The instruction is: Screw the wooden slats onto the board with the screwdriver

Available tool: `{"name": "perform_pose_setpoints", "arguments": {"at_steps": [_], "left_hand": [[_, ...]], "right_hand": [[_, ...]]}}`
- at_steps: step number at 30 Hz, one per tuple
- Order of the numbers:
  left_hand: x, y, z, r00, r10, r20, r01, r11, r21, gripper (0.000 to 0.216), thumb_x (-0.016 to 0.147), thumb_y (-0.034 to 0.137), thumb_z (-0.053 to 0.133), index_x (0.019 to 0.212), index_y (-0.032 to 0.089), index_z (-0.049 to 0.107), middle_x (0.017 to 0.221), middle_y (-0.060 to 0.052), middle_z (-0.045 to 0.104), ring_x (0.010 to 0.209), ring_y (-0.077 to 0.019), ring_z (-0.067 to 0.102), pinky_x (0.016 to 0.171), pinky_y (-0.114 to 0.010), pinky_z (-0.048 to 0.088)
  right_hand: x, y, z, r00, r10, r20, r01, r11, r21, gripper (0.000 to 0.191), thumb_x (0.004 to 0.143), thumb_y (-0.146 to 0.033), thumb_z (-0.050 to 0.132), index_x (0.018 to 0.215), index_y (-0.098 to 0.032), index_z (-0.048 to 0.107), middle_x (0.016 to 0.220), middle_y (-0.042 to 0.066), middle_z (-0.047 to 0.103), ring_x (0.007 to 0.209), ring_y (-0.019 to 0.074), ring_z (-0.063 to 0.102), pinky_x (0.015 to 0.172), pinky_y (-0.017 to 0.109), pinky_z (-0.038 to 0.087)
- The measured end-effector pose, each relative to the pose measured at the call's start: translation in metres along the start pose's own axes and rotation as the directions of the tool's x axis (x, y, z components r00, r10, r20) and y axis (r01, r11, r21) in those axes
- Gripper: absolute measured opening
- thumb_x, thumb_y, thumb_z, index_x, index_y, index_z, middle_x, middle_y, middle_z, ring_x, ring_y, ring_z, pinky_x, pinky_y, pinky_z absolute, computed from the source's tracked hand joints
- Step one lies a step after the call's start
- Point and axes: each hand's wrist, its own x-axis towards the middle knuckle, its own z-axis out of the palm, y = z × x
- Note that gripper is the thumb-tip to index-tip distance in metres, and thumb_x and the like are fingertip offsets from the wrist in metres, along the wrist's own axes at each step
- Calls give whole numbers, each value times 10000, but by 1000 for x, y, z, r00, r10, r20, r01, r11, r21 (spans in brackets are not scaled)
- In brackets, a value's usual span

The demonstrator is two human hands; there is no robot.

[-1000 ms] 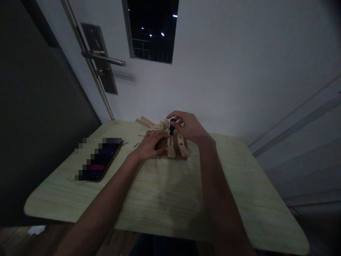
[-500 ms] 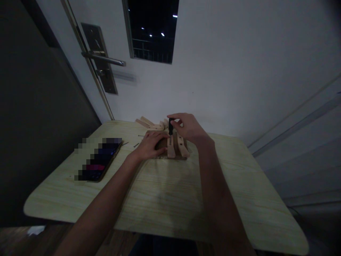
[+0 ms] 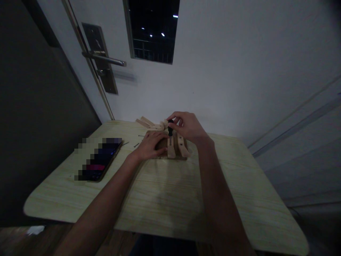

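Wooden slats (image 3: 172, 148) lie far across the surface (image 3: 165, 195), our left hand (image 3: 149, 145) flat and open against them. Our right hand (image 3: 188, 127) pinches the black screwdriver (image 3: 169, 127) in closed fingers, upright on one slat.

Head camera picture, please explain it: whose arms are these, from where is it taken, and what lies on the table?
There is no machine here. A person wears the camera on the head, so it looks forward and down at their own two arms. The left hand lies flat on a brown wooden base. The right hand pinches a small screwdriver, upright, over a pale wooden slat. On the table also lie a phone and loose wooden pieces.
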Motion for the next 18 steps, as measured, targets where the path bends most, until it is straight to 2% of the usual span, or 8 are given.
{"name": "perform_pose_setpoints", "arguments": {"at_steps": [3,7,13,15,18], "left_hand": [[0,0,0,1000,10,-5,-10,1000,-1,519,862,506,585,1289,210,574,1368,-134,604,1268,-347,517,1080,-571,370],[-1,1,-1,1000,14,-8,-14,1000,-11,520,863,512,575,1288,214,572,1371,-132,603,1277,-344,512,1086,-564,369],[0,0,0,1000,0,-8,0,1000,-23,540,854,519,566,1305,223,573,1371,-129,595,1288,-354,505,1084,-568,367],[0,0,0,1000,-2,-8,2,1000,-27,559,848,526,566,1310,213,579,1364,-133,597,1277,-361,510,1080,-569,368],[0,1,-1,1000,7,-10,-7,999,-33,567,847,535,561,1310,209,585,1343,-131,610,1251,-358,524,1075,-563,371]], "right_hand": [[0,-2,-1,999,31,-18,-31,999,20,84,798,-225,745,835,-177,687,745,13,674,677,137,585,672,278,453],[-1,-3,-2,999,50,2,-50,993,107,158,786,-219,747,736,-175,604,728,6,644,664,131,598,656,269,464],[0,-2,-2,999,-12,47,6,993,122,52,842,-189,680,886,-197,705,812,17,717,763,152,661,748,286,516],[1,1,0,999,-17,50,14,997,72,103,868,-174,642,887,-189,742,924,59,759,872,179,688,822,317,533],[-1,6,1,1000,-8,17,8,1000,8,241,896,-145,583,1061,-162,758,1113,119,758,1018,215,691,929,379,535]]}}
